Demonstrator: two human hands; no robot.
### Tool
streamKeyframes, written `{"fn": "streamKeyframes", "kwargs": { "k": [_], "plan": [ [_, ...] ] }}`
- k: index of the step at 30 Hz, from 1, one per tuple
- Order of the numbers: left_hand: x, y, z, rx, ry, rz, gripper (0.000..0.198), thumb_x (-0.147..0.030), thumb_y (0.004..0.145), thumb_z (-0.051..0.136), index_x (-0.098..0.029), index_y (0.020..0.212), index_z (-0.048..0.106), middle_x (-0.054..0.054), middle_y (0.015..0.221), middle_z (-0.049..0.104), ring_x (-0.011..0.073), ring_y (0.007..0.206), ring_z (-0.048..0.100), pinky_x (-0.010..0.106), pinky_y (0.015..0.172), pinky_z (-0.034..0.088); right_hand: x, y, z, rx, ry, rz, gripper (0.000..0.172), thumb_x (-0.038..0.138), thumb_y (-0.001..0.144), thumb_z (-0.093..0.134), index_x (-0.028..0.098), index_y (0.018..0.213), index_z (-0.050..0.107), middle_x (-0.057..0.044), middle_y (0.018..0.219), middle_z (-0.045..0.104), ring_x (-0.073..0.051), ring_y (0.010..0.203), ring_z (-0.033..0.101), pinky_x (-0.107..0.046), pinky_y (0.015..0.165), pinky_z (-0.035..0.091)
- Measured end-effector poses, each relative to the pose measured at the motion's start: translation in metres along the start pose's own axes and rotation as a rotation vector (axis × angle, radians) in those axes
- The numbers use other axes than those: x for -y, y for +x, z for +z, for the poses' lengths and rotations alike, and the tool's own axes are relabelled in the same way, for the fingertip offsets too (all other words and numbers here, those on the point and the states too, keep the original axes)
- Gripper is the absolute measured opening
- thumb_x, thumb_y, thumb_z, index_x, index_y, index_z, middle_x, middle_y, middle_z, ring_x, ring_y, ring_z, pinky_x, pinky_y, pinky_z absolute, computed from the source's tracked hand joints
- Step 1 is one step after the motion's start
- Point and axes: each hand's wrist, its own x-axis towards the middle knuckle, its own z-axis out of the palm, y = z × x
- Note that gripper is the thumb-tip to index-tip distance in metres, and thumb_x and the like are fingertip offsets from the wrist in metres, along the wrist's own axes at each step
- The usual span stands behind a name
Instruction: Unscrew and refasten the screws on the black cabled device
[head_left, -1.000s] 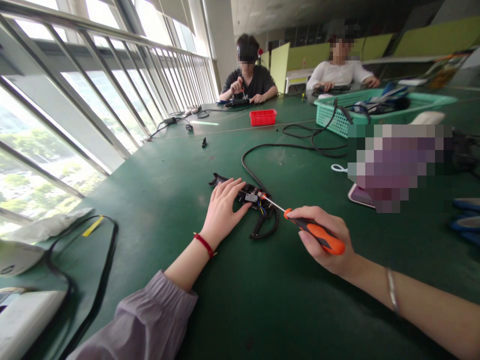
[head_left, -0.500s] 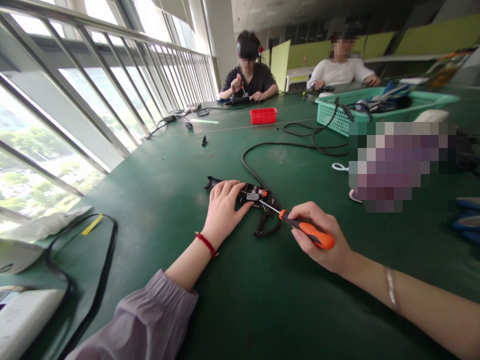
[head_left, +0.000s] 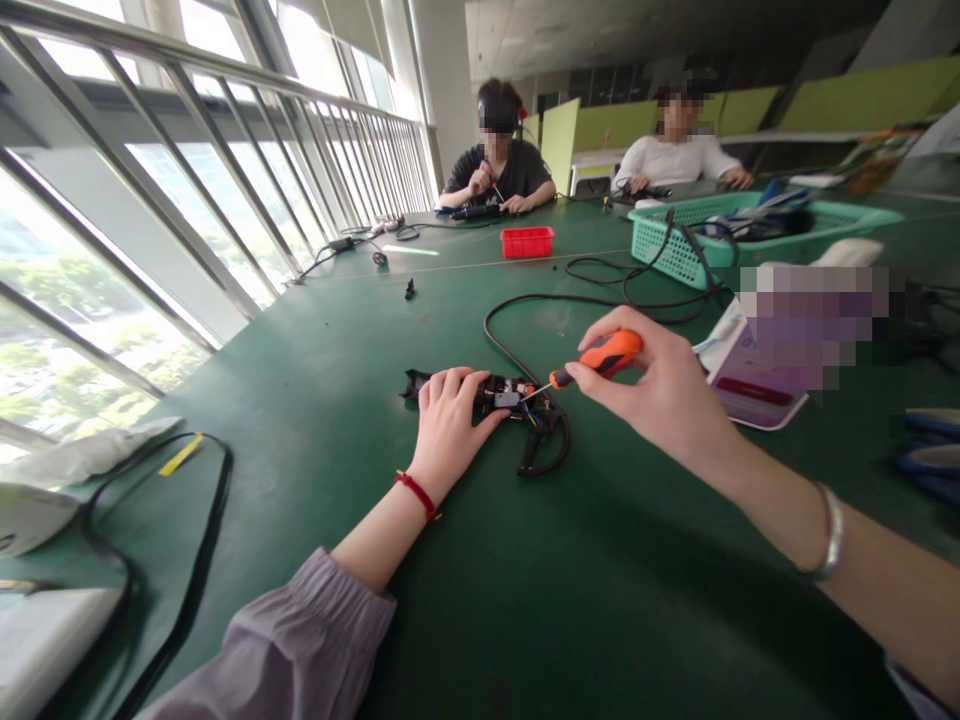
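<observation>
A black corded power tool [head_left: 491, 393] lies on the green table with its housing open, showing a grey block, orange parts and coloured wires. My left hand [head_left: 448, 425] lies over its body, fingers on the far side and thumb on the near side, gripping it. Between the fingers and thumb of my right hand [head_left: 664, 390] is an orange-and-black screwdriver [head_left: 611, 352]. Its shaft slants down to the left, and the tip is at the wires beside the grey block; exact contact is too small to tell. A black loop-shaped part curves below the tool's right end.
A black cable [head_left: 517, 297] runs from the tool towards a green basket [head_left: 660, 245] at the back right. Further back stands a red tray [head_left: 527, 243]. To the right is a partly blurred white-and-purple object [head_left: 765, 385]. Two people sit across the table; railings line the left.
My right hand has moved up and away, swinging the screwdriver's handle from lower right to upper right while the tip stays near the grey block. The tool has shifted slightly under my left hand.
</observation>
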Motion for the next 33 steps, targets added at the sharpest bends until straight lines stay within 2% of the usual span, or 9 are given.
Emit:
{"fn": "streamKeyframes", "kwargs": {
  "k": [4,8,10,13,14,21,25,29,33],
  "plan": [
    [0.004,0.006,0.004,0.015,-0.038,-0.011,0.037,-0.04,0.079,0.063,-0.02,0.108,0.053,0.009,0.113,0.057,0.0266,0.108,0.048,0.043,0.095,0.038,0.005,0.026,-0.005,0.196,-0.104,0.03,0.014,0.036,0.078,0.061,0.022,0.075,0.06,0.003,0.064,0.059,-0.011,0.05,0.051,-0.023,0.047,0.036],
    [0.012,0.02,0.009,0.041,-0.062,-0.006,0.035,-0.041,0.079,0.063,-0.02,0.105,0.051,0.008,0.108,0.06,0.0262,0.106,0.05,0.044,0.096,0.036,0.007,0.045,0.001,0.039,-0.243,0.036,0.049,0.053,0.09,0.035,0.02,0.065,0.061,0.001,0.049,0.051,-0.011,0.045,0.047,-0.023,0.045,0.027],
    [0.016,0.027,0.012,0.045,-0.054,0.0,0.035,-0.043,0.079,0.062,-0.02,0.104,0.052,0.008,0.106,0.061,0.0265,0.105,0.051,0.044,0.096,0.035,0.007,0.057,0.004,0.036,-0.258,-0.018,0.045,0.05,0.09,0.039,0.019,0.065,0.061,0.001,0.048,0.052,-0.011,0.045,0.047,-0.023,0.046,0.027],
    [0.019,0.035,0.015,0.05,-0.034,0.014,0.035,-0.044,0.081,0.06,-0.02,0.105,0.052,0.008,0.107,0.061,0.0266,0.106,0.05,0.044,0.096,0.033,0.004,0.078,0.001,0.097,-0.262,-0.028,0.014,0.033,0.08,0.059,0.019,0.084,0.061,0.003,0.056,0.057,-0.01,0.047,0.047,-0.023,0.048,0.03],
    [0.019,0.036,0.015,0.055,-0.028,0.018,0.036,-0.044,0.081,0.059,-0.02,0.106,0.052,0.008,0.108,0.061,0.0267,0.107,0.05,0.044,0.097,0.033,0.002,0.084,-0.002,0.108,-0.256,-0.037,0.019,0.029,0.074,0.065,0.02,0.09,0.059,0.003,0.058,0.057,-0.01,0.048,0.047,-0.023,0.049,0.032],
    [0.017,0.035,0.015,0.071,-0.009,0.022,0.038,-0.047,0.083,0.055,-0.019,0.11,0.052,0.009,0.112,0.06,0.0271,0.109,0.049,0.044,0.098,0.031,-0.009,0.107,-0.034,0.479,-0.284,-0.178,0.012,0.028,0.072,0.069,0.02,0.074,0.062,0.007,0.047,0.051,-0.006,0.037,0.041,-0.024,0.043,0.031],
    [0.017,0.035,0.017,0.067,0.002,0.035,0.039,-0.047,0.084,0.053,-0.019,0.11,0.052,0.01,0.111,0.059,0.0274,0.108,0.048,0.045,0.098,0.032,-0.002,0.105,-0.038,0.608,-0.357,-0.115,0.033,0.039,0.082,0.058,0.019,0.057,0.057,0.006,0.035,0.04,-0.005,0.031,0.037,-0.025,0.043,0.031],
    [0.018,0.034,0.018,0.066,0.018,0.035,0.04,-0.048,0.085,0.052,-0.018,0.112,0.051,0.009,0.112,0.059,0.0269,0.109,0.047,0.044,0.099,0.031,0.015,0.098,-0.039,0.632,-0.505,0.002,0.019,0.038,0.079,0.06,0.02,0.083,0.064,0.004,0.047,0.052,-0.01,0.04,0.046,-0.027,0.047,0.033],
    [0.018,0.033,0.018,0.076,0.03,0.028,0.04,-0.047,0.084,0.053,-0.019,0.112,0.05,0.009,0.113,0.058,0.0265,0.11,0.047,0.043,0.1,0.03,0.027,0.092,-0.045,0.694,-0.627,0.027,0.03,0.033,0.076,0.06,0.023,0.103,0.061,-0.001,0.07,0.062,-0.014,0.053,0.053,-0.029,0.051,0.034]
  ]
}}
